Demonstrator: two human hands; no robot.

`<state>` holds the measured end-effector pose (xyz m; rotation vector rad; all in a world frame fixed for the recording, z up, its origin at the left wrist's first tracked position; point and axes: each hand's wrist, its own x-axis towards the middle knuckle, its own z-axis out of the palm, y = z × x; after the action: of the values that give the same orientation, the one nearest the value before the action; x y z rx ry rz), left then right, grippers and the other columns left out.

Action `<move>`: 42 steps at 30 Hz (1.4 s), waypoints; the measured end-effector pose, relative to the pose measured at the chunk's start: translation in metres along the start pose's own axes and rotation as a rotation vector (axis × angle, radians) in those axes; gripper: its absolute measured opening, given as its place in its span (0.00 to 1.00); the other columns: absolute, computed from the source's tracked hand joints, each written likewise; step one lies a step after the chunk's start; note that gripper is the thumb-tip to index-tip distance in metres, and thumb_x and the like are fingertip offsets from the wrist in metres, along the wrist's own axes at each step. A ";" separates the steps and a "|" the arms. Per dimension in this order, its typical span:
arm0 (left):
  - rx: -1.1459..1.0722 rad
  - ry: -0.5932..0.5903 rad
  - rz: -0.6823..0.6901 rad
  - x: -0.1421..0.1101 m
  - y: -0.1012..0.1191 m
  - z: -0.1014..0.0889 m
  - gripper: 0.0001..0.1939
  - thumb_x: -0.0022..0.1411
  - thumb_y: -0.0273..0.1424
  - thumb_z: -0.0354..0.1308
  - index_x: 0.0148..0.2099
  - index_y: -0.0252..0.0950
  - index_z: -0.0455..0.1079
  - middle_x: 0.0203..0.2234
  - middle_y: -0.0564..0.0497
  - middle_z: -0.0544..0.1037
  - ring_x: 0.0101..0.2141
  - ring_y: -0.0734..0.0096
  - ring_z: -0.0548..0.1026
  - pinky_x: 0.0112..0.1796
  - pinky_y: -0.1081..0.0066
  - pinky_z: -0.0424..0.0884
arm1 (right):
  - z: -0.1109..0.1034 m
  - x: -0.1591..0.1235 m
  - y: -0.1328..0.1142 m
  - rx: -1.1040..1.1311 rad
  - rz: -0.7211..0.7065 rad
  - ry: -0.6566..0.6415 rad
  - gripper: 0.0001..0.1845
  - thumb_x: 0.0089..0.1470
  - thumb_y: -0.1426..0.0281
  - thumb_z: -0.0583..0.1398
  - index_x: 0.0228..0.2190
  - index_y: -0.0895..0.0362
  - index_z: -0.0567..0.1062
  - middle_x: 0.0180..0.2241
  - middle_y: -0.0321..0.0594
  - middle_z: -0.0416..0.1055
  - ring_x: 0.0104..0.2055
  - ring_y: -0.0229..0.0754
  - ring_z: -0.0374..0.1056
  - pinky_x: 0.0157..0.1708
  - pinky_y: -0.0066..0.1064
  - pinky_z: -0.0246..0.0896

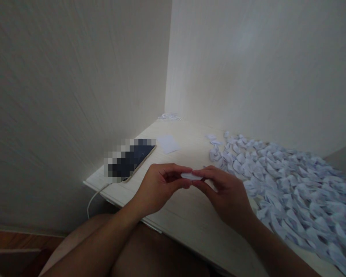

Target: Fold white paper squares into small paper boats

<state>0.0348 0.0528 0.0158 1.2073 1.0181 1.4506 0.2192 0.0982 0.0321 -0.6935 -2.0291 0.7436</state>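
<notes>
A small folded piece of white paper [192,176] is pinched between my two hands, above the white table [187,215]. My left hand [164,186] grips its left end between thumb and fingers. At the right end, my right hand [223,188] holds it the same way, and the fingertips of both hands nearly meet. The fingers cover much of the paper, so its full shape is hidden. To the right, a wide spread of small folded white papers [294,181] covers the table. A flat white sheet [167,144] lies beyond my left hand.
A phone [132,159], partly pixelated, lies at the table's left edge with a white cable [90,204] running down from it. Small white paper scraps [170,116] sit in the far corner. Pale walls [248,69] close in the left and back.
</notes>
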 end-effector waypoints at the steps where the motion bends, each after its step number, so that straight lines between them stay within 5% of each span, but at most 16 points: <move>1: 0.061 -0.002 0.056 0.000 0.000 0.000 0.12 0.53 0.23 0.71 0.41 0.38 0.82 0.32 0.50 0.85 0.31 0.71 0.82 0.35 0.74 0.77 | 0.000 0.000 -0.001 -0.040 -0.036 0.015 0.11 0.56 0.74 0.67 0.40 0.48 0.82 0.33 0.34 0.80 0.33 0.37 0.75 0.35 0.28 0.69; 6: 0.424 0.007 0.428 0.001 -0.003 -0.002 0.09 0.61 0.27 0.67 0.44 0.38 0.81 0.34 0.48 0.82 0.34 0.72 0.79 0.34 0.74 0.74 | 0.001 -0.001 -0.004 -0.124 -0.047 0.076 0.06 0.56 0.73 0.66 0.36 0.51 0.82 0.31 0.34 0.80 0.32 0.37 0.75 0.34 0.28 0.68; 9: 0.480 0.062 0.537 0.001 -0.004 -0.001 0.07 0.61 0.27 0.67 0.43 0.37 0.81 0.39 0.46 0.81 0.39 0.70 0.79 0.39 0.72 0.74 | 0.001 -0.002 -0.003 -0.103 0.014 0.106 0.04 0.56 0.72 0.67 0.35 0.52 0.81 0.29 0.33 0.79 0.29 0.37 0.73 0.32 0.28 0.67; 19: 0.140 0.080 0.224 -0.003 0.000 0.006 0.07 0.56 0.26 0.70 0.39 0.36 0.81 0.28 0.52 0.83 0.28 0.74 0.80 0.31 0.77 0.76 | -0.001 0.002 -0.003 -0.144 -0.086 0.085 0.03 0.58 0.72 0.65 0.35 0.54 0.81 0.31 0.35 0.78 0.31 0.37 0.73 0.32 0.28 0.66; 27: 0.119 0.089 0.366 -0.005 0.002 0.009 0.08 0.58 0.23 0.67 0.41 0.38 0.82 0.30 0.51 0.82 0.28 0.75 0.80 0.30 0.77 0.77 | 0.002 -0.001 -0.002 -0.079 0.011 0.102 0.06 0.58 0.72 0.64 0.29 0.53 0.80 0.25 0.31 0.77 0.27 0.35 0.72 0.30 0.26 0.65; 33: 0.030 0.045 0.235 -0.004 0.004 0.006 0.06 0.58 0.24 0.68 0.39 0.37 0.82 0.29 0.50 0.82 0.27 0.73 0.80 0.28 0.76 0.77 | 0.001 -0.004 -0.003 -0.111 0.003 0.124 0.05 0.57 0.71 0.65 0.36 0.51 0.82 0.27 0.32 0.80 0.27 0.37 0.76 0.32 0.28 0.70; 42: -0.038 0.004 0.229 -0.004 0.002 0.007 0.05 0.55 0.25 0.71 0.37 0.36 0.82 0.31 0.49 0.82 0.27 0.72 0.80 0.30 0.73 0.80 | 0.000 -0.004 -0.005 -0.177 -0.027 0.146 0.04 0.58 0.69 0.66 0.35 0.50 0.82 0.25 0.32 0.80 0.25 0.39 0.76 0.32 0.30 0.71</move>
<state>0.0416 0.0487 0.0183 1.3277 0.8729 1.6418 0.2207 0.0918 0.0335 -0.7957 -1.9815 0.4872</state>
